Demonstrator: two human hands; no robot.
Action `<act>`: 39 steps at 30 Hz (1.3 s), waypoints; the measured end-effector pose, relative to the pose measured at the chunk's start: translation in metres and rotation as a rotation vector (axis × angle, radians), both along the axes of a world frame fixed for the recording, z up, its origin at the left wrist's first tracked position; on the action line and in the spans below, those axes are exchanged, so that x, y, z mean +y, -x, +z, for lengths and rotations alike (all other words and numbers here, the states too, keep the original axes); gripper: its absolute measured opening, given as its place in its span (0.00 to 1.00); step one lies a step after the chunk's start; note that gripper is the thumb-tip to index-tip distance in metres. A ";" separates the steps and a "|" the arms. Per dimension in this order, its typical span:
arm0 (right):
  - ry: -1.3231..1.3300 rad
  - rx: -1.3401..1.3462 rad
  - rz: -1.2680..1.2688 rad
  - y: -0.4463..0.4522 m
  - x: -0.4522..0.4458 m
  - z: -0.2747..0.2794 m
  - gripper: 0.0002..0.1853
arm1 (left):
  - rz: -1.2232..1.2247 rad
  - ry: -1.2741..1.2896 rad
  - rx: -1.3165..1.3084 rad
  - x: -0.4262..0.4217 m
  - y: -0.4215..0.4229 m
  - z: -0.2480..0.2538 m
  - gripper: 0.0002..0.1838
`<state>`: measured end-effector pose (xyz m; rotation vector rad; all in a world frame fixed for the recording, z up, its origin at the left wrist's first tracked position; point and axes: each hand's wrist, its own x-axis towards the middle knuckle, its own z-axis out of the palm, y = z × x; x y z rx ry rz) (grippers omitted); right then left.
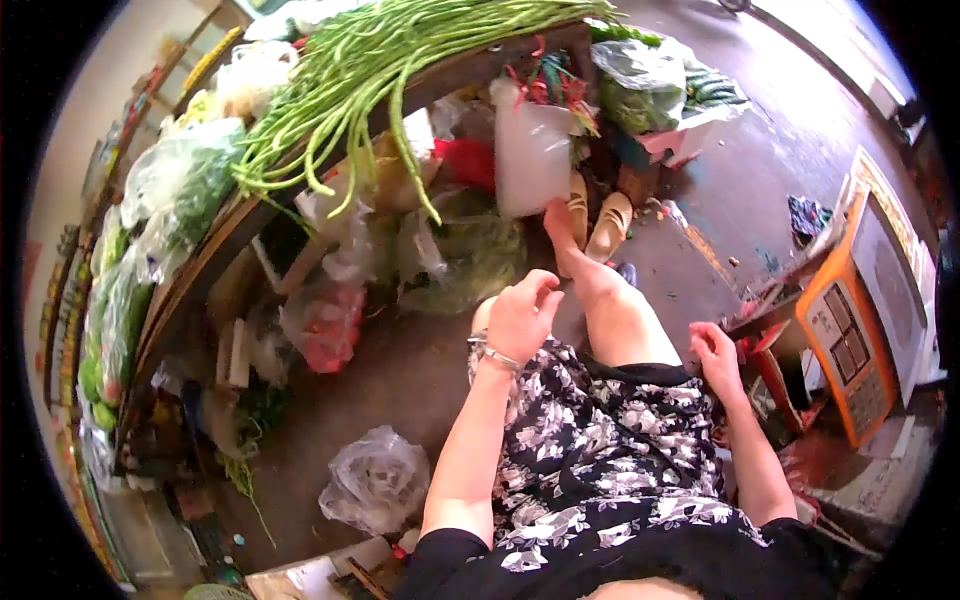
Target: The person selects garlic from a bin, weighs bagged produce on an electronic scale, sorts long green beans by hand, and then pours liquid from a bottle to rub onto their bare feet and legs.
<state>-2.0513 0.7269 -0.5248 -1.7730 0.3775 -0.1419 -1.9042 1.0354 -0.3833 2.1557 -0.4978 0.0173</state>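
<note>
My left hand (pixel 522 318) hovers over or rests on my left knee, fingers loosely bent and a little apart, with nothing visible in them. A bracelet (pixel 497 355) circles that wrist. Beside my right thigh, my right hand (pixel 714 358) is half curled with its fingers apart and holds nothing I can see. It is nearest to an orange-framed scale (pixel 848 335) with a keypad, standing to its right. I am seated in a black-and-white floral garment (pixel 590 440), one leg stretched forward.
Long green beans (pixel 390 70) hang over the wooden stand's edge (pixel 200 255). Bagged vegetables (pixel 185 185) line its left side. Plastic bags lie underneath, and a crumpled clear bag (pixel 375 480) is on the floor. Ahead are sandals (pixel 608 228) and bagged greens (pixel 640 85).
</note>
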 end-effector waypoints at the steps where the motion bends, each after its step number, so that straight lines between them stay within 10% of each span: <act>1: 0.118 -0.078 -0.020 -0.015 0.009 0.015 0.13 | -0.001 -0.039 -0.036 -0.001 0.000 0.002 0.08; 11: 0.766 -0.252 0.267 -0.068 0.102 0.081 0.20 | 0.008 -0.071 -0.041 0.002 0.004 0.012 0.09; 27: 0.591 -0.277 -0.092 -0.051 0.046 0.048 0.21 | -0.003 0.032 -0.028 0.000 -0.006 -0.005 0.05; 37: 0.413 0.156 -0.790 0.096 -0.175 -0.089 0.16 | 0.042 -0.020 -0.036 0.004 -0.008 -0.013 0.05; 39: 0.816 0.603 -0.688 0.141 -0.257 -0.160 0.14 | -0.024 -0.079 -0.063 0.006 -0.012 -0.018 0.06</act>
